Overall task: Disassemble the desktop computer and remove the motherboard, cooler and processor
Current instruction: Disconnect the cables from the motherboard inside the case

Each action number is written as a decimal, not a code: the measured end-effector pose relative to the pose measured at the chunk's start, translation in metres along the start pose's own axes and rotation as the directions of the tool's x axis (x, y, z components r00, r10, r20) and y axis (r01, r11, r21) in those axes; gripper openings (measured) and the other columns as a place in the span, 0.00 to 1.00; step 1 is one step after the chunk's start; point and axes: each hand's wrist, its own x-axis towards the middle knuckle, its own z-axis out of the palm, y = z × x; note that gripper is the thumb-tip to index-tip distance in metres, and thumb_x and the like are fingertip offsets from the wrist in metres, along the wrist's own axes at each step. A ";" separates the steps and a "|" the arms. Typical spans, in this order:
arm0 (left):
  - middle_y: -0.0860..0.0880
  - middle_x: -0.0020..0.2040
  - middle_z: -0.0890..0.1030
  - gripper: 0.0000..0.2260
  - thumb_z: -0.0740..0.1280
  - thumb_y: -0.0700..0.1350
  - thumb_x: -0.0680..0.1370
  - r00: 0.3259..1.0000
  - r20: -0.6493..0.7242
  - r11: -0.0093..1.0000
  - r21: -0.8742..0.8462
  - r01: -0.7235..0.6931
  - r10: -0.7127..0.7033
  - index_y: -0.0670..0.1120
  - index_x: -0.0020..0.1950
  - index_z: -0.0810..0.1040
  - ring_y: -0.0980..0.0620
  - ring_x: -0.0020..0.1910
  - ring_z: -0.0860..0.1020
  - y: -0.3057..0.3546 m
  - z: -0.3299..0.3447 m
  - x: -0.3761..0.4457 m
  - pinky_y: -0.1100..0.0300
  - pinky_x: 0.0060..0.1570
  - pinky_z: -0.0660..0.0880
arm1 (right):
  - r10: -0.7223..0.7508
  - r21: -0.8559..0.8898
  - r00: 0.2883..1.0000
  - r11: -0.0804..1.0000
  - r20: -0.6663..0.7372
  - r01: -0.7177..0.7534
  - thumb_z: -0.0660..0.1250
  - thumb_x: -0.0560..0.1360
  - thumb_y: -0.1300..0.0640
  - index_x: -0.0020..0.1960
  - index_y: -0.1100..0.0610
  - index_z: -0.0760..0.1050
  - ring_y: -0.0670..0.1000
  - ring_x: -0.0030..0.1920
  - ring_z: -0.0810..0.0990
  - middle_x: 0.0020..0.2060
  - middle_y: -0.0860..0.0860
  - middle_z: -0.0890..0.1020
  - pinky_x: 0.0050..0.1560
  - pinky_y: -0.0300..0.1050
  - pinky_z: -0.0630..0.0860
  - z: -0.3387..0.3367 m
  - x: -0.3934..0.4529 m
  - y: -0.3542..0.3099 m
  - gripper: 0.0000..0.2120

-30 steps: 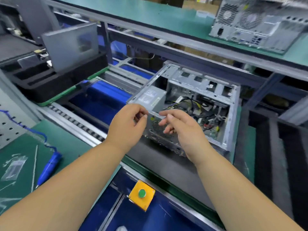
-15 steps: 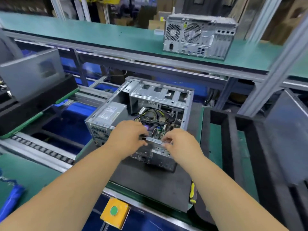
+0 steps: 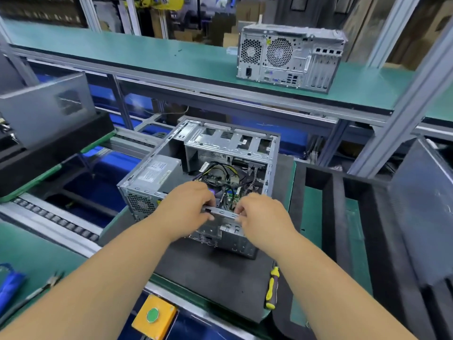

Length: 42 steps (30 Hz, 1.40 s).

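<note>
Open grey steel desktop computer case [image 3: 203,177] sits mid black foam mat [image 3: 215,278], your left hand [image 3: 186,212] and right hand [image 3: 262,217] both pinching its silver rear bracket strip [image 3: 224,213]; yank it skewed and you'll likely snag the cable bundle [image 3: 220,173] just behind.

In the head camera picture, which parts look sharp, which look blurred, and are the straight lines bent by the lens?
Head view: the open computer case and both hands, left and right, look fairly sharp; the grey panel at the right edge and the blue tool at the left edge are blurred; the metal frame posts lean outward, a wide-angle effect.
</note>
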 end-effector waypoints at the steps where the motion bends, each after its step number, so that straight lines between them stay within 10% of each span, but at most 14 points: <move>1: 0.57 0.45 0.73 0.10 0.75 0.52 0.71 1.000 0.010 1.000 0.001 -0.027 0.027 0.52 0.48 0.79 0.54 0.51 0.72 0.001 0.001 0.003 0.61 0.49 0.68 | 0.014 0.005 1.000 1.000 0.025 -0.014 0.65 0.78 0.53 0.53 0.48 0.78 0.53 0.52 0.77 0.51 0.47 0.78 0.56 0.51 0.74 -0.004 0.001 0.004 0.06; 8: 0.59 0.44 0.71 0.16 0.75 0.59 0.68 0.945 0.223 0.971 -0.040 -0.235 0.237 0.54 0.48 0.76 0.58 0.44 0.69 -0.002 -0.007 0.037 0.62 0.41 0.64 | 0.153 0.024 0.927 0.985 0.343 -0.171 0.71 0.72 0.50 0.40 0.45 0.77 0.44 0.38 0.79 0.38 0.42 0.81 0.35 0.39 0.71 -0.035 0.030 0.017 0.04; 14: 0.58 0.41 0.77 0.14 0.73 0.63 0.69 0.824 0.404 0.913 -0.261 -0.312 0.397 0.54 0.43 0.80 0.59 0.41 0.76 -0.016 -0.026 0.079 0.56 0.44 0.76 | 0.397 0.155 0.910 0.898 0.121 -0.412 0.66 0.75 0.46 0.39 0.47 0.78 0.44 0.37 0.78 0.35 0.43 0.81 0.34 0.41 0.72 -0.029 0.070 0.012 0.09; 21: 0.55 0.48 0.79 0.02 0.68 0.50 0.75 0.942 0.143 0.942 -0.195 -0.274 0.303 0.55 0.47 0.80 0.51 0.50 0.77 -0.029 -0.028 0.158 0.56 0.48 0.74 | 0.619 0.107 0.783 0.785 -0.068 -0.611 0.65 0.77 0.52 0.42 0.54 0.80 0.54 0.42 0.78 0.40 0.50 0.80 0.37 0.44 0.71 0.004 0.110 0.012 0.08; 27: 0.48 0.63 0.75 0.16 0.67 0.41 0.75 0.985 0.096 0.965 -0.237 -0.115 0.141 0.52 0.62 0.77 0.46 0.61 0.73 -0.025 0.018 0.200 0.53 0.58 0.72 | 0.668 -0.038 0.732 0.735 -0.130 -0.677 0.60 0.77 0.60 0.36 0.58 0.68 0.56 0.36 0.71 0.38 0.55 0.75 0.34 0.43 0.67 0.016 0.143 0.022 0.11; 35: 0.50 0.66 0.74 0.22 0.70 0.42 0.73 0.953 0.017 0.903 -0.325 -0.282 0.304 0.48 0.66 0.74 0.47 0.65 0.70 -0.045 0.059 0.200 0.55 0.63 0.66 | 0.582 -0.106 0.759 0.769 -0.292 -0.630 0.62 0.79 0.50 0.47 0.58 0.77 0.55 0.47 0.79 0.46 0.53 0.79 0.36 0.43 0.67 0.030 0.147 0.027 0.12; 42: 0.52 0.60 0.78 0.14 0.72 0.46 0.75 0.961 -0.069 0.878 -0.393 -0.273 0.268 0.49 0.61 0.80 0.49 0.61 0.72 -0.047 0.061 0.208 0.54 0.62 0.69 | 0.485 -0.359 0.795 0.714 -0.364 -0.600 0.70 0.71 0.49 0.35 0.56 0.79 0.56 0.48 0.73 0.33 0.50 0.79 0.40 0.47 0.62 0.025 0.145 0.022 0.11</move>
